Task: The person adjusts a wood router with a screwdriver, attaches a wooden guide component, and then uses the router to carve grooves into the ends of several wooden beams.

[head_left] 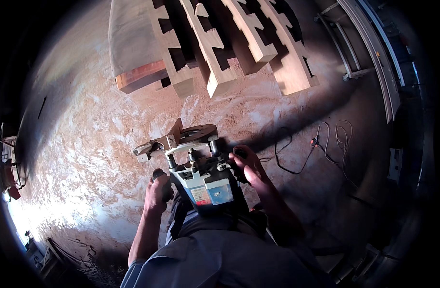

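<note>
I hold a plunge router (203, 180) with a grey body and a round base plate tilted away from me, up against my body. My left hand (157, 192) is shut on its left black knob handle. On the right knob handle my right hand (252, 173) is closed too. The router's base (193, 137) with its side fence points toward the floor ahead. Notched wooden beams (215, 53) lie ahead on the floor, well apart from the tool.
The floor (95, 144) is covered in reddish sawdust. A reddish plank (140, 77) lies left of the notched beams. A black cable (301, 153) snakes over the floor at the right. Metal rails (373, 53) run along the far right. Clutter sits at the left edge.
</note>
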A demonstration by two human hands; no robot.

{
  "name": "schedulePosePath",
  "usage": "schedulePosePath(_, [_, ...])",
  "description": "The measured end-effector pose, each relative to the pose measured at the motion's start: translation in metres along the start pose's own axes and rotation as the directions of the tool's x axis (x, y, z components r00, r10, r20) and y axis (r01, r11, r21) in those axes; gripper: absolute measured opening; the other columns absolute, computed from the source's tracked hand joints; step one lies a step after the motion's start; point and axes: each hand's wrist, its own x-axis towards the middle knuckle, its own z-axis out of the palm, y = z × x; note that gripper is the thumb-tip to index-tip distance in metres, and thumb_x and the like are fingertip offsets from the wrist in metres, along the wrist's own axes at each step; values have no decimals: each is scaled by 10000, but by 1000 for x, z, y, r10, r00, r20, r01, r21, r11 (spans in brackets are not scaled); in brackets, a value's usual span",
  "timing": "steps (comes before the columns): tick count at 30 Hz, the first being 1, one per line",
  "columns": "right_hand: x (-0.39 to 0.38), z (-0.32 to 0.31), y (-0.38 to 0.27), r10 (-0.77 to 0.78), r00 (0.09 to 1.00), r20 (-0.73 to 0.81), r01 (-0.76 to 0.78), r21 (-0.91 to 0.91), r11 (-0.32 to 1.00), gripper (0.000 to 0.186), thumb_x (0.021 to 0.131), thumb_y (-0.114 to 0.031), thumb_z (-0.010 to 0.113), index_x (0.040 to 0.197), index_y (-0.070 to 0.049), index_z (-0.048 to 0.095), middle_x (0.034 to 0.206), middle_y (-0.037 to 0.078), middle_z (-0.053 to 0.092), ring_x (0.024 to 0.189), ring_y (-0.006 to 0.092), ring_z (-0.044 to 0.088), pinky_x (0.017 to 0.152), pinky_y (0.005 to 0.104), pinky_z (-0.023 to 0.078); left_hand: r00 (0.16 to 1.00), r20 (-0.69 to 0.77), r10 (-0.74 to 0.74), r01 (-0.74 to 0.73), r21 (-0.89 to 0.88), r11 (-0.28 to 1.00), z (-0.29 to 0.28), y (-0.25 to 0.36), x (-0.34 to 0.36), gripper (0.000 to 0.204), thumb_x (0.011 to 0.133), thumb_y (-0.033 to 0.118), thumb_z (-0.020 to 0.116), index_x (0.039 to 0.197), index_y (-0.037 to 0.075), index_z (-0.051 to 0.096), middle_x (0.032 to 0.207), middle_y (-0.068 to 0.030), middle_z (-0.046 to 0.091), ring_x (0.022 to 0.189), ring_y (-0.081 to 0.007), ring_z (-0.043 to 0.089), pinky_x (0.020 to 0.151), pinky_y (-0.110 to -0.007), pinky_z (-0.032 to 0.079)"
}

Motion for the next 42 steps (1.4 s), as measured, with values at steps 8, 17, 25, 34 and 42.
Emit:
schedulePosePath(8, [10, -21, -5, -130, 991, -20, 120, -254, 960, 352, 862, -312, 731, 1000, -10, 613, 832, 37, 613, 781, 123, 550, 707, 297, 459, 998, 49, 34, -33, -17, 999, 19, -9, 6, 211, 880, 312, 603, 834, 119, 531, 659, 8, 484, 488, -103, 455, 426, -265, 382])
schedulePosePath(17, [33, -89, -36, 45, 998, 37, -39, -145, 989, 299, 875, -276, 723, 993, -39, 584, 801, -2, 580, 704, 78, 511, 593, 266, 446, 1000, 6, 7, -6, -88, 996, 92, -30, 10, 214, 879, 275, 609, 745, 144, 508, 630, 46, 436, 493, -67, 417, 439, -237, 317])
schedulePosePath(25, [42, -193, -59, 171, 985, 18, -171, -4, 985, 279, 846, -250, 740, 965, -33, 610, 828, 2, 584, 744, 101, 522, 676, 278, 445, 999, -49, -24, 20, -77, 997, 207, -51, -4, 160, 859, 252, 579, 821, 102, 539, 676, 4, 517, 544, -110, 509, 472, -254, 388])
schedulePosePath(34, [49, -268, -84, 243, 970, -14, -244, -82, 966, 338, 863, -300, 732, 1058, -51, 612, 875, 8, 600, 774, 93, 538, 678, 268, 453, 998, 49, 41, -38, -46, 998, 278, -66, -1, 199, 883, 289, 566, 843, 95, 545, 676, -16, 560, 541, -113, 526, 472, -244, 402])
schedulePosePath(42, [65, -232, -72, 201, 972, 117, -186, -129, 974, 359, 865, -292, 724, 1090, -47, 587, 836, 30, 631, 729, 107, 580, 629, 260, 477, 994, -109, 29, -49, -182, 982, 244, -65, -15, 147, 840, 204, 612, 880, 69, 570, 703, -8, 555, 548, -96, 515, 471, -242, 393])
